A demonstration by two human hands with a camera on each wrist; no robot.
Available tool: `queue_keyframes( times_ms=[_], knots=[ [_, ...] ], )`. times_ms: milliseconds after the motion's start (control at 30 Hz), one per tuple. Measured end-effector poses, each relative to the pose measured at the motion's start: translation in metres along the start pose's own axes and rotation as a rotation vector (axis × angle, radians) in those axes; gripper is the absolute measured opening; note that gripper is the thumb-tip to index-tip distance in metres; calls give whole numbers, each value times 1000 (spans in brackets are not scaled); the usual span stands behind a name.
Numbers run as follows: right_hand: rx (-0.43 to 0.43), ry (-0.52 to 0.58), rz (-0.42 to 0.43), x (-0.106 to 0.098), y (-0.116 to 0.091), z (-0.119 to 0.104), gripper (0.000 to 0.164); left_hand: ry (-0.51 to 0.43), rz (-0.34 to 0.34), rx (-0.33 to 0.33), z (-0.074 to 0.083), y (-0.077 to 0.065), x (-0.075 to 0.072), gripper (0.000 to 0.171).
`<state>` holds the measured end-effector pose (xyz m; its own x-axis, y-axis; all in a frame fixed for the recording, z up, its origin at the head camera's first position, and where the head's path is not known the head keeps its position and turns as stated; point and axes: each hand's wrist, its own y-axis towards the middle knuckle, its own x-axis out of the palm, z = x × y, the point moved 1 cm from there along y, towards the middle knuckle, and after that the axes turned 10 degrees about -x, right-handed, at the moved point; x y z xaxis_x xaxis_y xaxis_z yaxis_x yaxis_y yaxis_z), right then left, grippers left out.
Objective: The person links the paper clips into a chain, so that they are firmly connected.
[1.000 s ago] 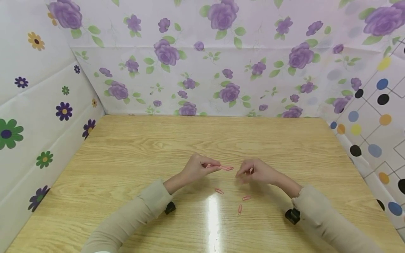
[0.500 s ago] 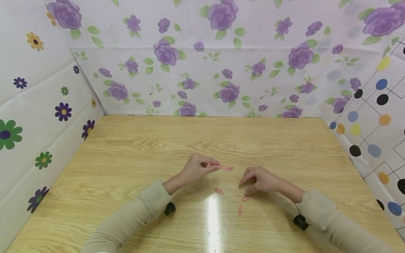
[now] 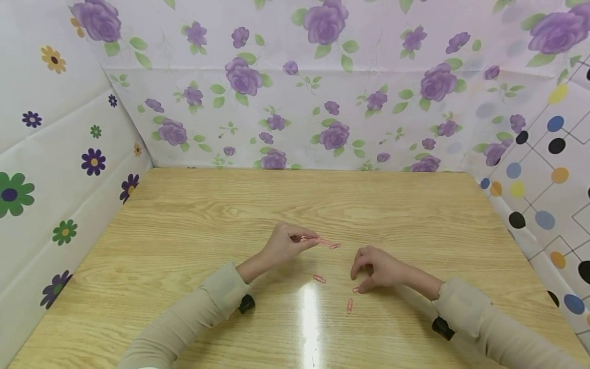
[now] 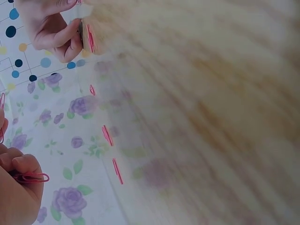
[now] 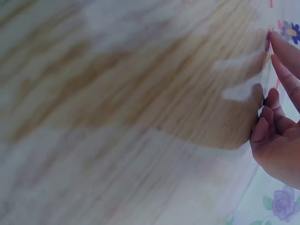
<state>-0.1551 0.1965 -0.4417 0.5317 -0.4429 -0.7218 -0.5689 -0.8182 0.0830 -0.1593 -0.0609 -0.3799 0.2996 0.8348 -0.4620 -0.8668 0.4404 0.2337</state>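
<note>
My left hand (image 3: 286, 245) pinches a string of linked pink paper clips (image 3: 326, 241) between thumb and fingertips, its free end sticking out to the right. In the left wrist view, a pink wire loop (image 4: 35, 177) shows beside the curled fingers. Low over the table, my right hand (image 3: 379, 267) has bent fingers, its thumb overlapping a single pink paper clip (image 3: 355, 290). The index fingertip stands apart from the thumb. The right wrist view shows a fingertip (image 5: 274, 37) right at that clip.
Two more loose pink paper clips lie on the wooden table (image 3: 207, 220): one paper clip (image 3: 319, 279) between the hands, another paper clip (image 3: 349, 306) nearer the front. Flowered sheeting (image 3: 295, 118) rises behind the table, with patterned sheets at both sides.
My right hand has moved down and toward the front, from beside the string's end to the loose paper clip, now partly covered. The left hand stays nearly still with the string.
</note>
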Motion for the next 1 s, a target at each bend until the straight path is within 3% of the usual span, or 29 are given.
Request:
queue_keyframes(
  times_ms=[300, 533, 867, 1000],
  knots=[
    [-17, -53, -46, -1, 0, -2, 10, 1, -5, -13, -1, 0, 0, 9],
    [31, 106, -47, -8, 2, -1, 6, 0, -8, -14, 0, 0, -1, 9],
    [-15, 133, 51, -18, 5, -3, 7, -4, -14, 15, 0, 0, 0, 9],
    [6, 140, 69, -20, 5, -4, 10, -15, -14, 15, -1, 0, 0, 10]
  ],
)
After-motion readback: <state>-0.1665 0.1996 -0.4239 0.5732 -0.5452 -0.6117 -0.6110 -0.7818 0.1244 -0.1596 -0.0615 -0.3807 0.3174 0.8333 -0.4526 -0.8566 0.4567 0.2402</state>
